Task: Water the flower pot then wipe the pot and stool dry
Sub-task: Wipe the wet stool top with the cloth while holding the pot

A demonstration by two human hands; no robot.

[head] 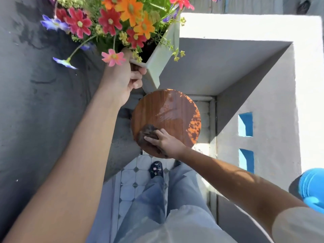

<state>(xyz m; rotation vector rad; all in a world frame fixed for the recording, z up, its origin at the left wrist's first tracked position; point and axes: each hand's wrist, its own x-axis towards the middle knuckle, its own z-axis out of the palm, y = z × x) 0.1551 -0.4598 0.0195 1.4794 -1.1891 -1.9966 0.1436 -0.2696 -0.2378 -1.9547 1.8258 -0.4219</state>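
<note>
Pressing cloth (146, 135) on stool (175, 111) — right hand (165, 140); no writing legible.

The round wooden stool top (166, 120) lies mostly bare: its centre and right half are free, with a wet sheen toward the upper right. Its lower left is taken by the right hand (164, 140) pressing a dark cloth (146, 135). Just above the stool, the left hand (122, 81) holds the white flower pot (157, 67) lifted clear. A grey wall (35, 102) closes the left side; a white parapet (263, 85) hems the right
</note>
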